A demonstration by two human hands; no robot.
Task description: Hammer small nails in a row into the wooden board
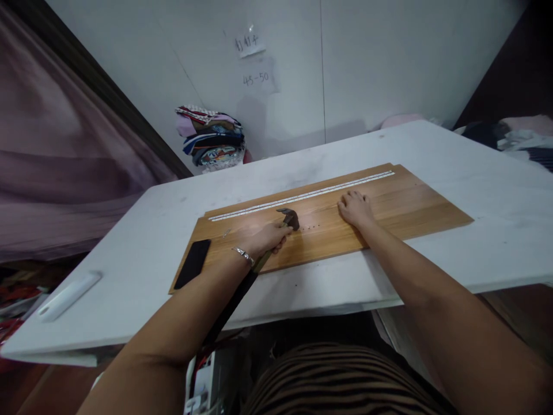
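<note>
On the wooden board [423,210] by the front edge of the worktop [319,291], the left hand [270,237] is wrapped round a hammer [291,219], which could bend the little nails [309,228] if swung crooked, and the right hand [356,208] rests loosely curled, seemingly gripping nothing.

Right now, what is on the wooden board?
On the board: a flat black object, a long pale double strip, small bits and the right hand. The left hand holds a hammer over it. Wood beneath these is hidden.
</note>
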